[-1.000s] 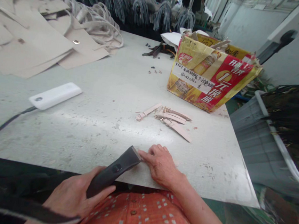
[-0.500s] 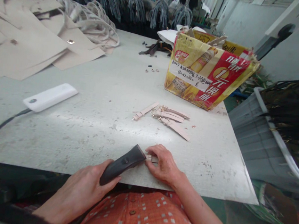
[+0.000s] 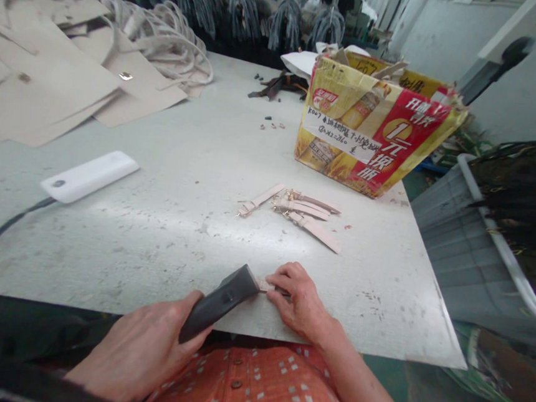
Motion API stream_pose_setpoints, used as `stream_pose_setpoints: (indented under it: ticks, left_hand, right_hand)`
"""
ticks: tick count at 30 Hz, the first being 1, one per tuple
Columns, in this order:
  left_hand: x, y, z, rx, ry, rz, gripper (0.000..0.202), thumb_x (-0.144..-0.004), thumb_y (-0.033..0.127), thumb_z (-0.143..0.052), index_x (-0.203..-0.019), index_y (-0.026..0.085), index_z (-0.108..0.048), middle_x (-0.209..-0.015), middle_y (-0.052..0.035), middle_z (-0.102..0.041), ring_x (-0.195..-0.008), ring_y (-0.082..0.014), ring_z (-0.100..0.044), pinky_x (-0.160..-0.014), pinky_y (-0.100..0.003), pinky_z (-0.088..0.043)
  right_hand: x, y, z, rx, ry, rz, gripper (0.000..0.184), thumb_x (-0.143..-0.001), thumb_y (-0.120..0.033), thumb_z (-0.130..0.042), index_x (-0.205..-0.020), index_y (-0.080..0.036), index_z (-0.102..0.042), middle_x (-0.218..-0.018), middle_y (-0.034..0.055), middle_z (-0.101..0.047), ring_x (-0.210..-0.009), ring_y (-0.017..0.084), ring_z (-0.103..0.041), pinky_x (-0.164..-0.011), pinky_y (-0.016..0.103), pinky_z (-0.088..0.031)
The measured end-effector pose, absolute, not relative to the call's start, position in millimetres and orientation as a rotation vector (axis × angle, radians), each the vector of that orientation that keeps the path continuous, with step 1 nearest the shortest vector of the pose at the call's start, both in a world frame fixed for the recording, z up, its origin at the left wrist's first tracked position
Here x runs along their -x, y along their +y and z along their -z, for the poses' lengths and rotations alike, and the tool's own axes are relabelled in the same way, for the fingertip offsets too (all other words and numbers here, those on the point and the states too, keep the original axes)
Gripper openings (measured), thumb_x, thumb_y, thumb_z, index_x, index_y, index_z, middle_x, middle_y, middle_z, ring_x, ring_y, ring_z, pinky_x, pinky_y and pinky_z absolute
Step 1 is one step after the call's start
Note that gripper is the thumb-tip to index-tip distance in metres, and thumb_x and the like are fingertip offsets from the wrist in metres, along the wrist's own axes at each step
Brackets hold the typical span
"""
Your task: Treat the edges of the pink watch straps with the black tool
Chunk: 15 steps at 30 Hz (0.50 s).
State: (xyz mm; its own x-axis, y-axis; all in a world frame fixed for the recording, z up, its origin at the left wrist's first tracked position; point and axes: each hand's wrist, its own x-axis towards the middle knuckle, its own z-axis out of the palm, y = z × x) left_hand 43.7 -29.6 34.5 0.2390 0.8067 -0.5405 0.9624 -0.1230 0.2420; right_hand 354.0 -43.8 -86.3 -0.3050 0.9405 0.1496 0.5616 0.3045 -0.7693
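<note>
My left hand (image 3: 147, 344) is wrapped round a black handheld tool (image 3: 219, 303) shaped like a hair clipper, tilted up to the right. The head of this tool meets the end of a small beige strap (image 3: 265, 286) low over the table's near edge. Thumb and fingers of my right hand (image 3: 300, 301) pinch that strap, covering most of it. Further up the table lies a loose bunch of similar beige straps (image 3: 310, 226) with small gold-coloured buckles, one strap (image 3: 261, 200) pointing off to the left.
A yellow and red cardboard box (image 3: 344, 129) stands at the back right. On the left lie a white corded device (image 3: 89, 176) and a heap of beige bag panels (image 3: 72, 84). Small metal bits (image 3: 272, 126) sit mid-table. A grey bin (image 3: 481, 232) stands beyond the right edge.
My right hand has shifted slightly right with the strap, its fingers now straighter. The tool's head has dropped a little in my left hand. Everything else on the table stays put.
</note>
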Motion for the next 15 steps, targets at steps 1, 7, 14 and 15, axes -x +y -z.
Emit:
stream_pose_setpoints:
  ticks: [1,7,14,15]
  left_hand:
    - [-49.7,-28.8,-39.2,-1.979,1.596,0.464,0.032,-0.115,0.045,-0.061,-0.123,0.030,-0.089,-0.109,-0.0117,-0.102,-0.103,-0.0379,-0.100,-0.083,-0.038,-0.066]
    - [-86.7,-22.6,-50.5,-2.068,1.527,0.595,0.031,-0.114,0.034,-0.060,-0.127,0.027,-0.088,-0.108,-0.0146,-0.101,-0.110,-0.0421,-0.100,-0.097,-0.046,-0.071]
    - [-83.4,-20.0,-50.6,-2.111,1.551,0.598,0.036,-0.113,0.040,-0.063,-0.135,0.028,-0.089,-0.112,-0.0153,-0.102,-0.114,-0.0441,-0.100,-0.096,-0.045,-0.071]
    - [-80.8,-20.3,-52.2,-2.103,1.562,0.612,0.035,-0.113,0.040,-0.063,-0.133,0.028,-0.089,-0.111,-0.0150,-0.102,-0.112,-0.0440,-0.100,-0.095,-0.045,-0.071]
  right_hand:
    - [-355.4,-43.1,84.7,1.323,-1.992,-0.832,0.018,-0.115,-0.015,-0.089,-0.129,-0.023,-0.098,-0.123,0.0120,-0.084,-0.118,0.031,-0.076,-0.108,0.048,-0.066]
    - [-360.7,-42.2,89.5,1.323,-2.007,-0.873,0.052,-0.118,-0.008,-0.074,-0.165,-0.026,-0.086,-0.128,0.0127,-0.084,-0.122,0.032,-0.076,-0.114,0.051,-0.069]
    - [-364.4,-40.7,108.2,1.268,-1.937,-0.877,0.100,-0.110,-0.005,-0.075,-0.203,-0.030,-0.048,-0.134,0.0118,-0.088,-0.121,0.033,-0.080,-0.117,0.057,-0.072]
    - [-364.9,-40.5,108.9,1.261,-1.932,-0.880,0.099,-0.110,-0.006,-0.076,-0.202,-0.030,-0.048,-0.133,0.0114,-0.088,-0.120,0.032,-0.081,-0.116,0.057,-0.072]
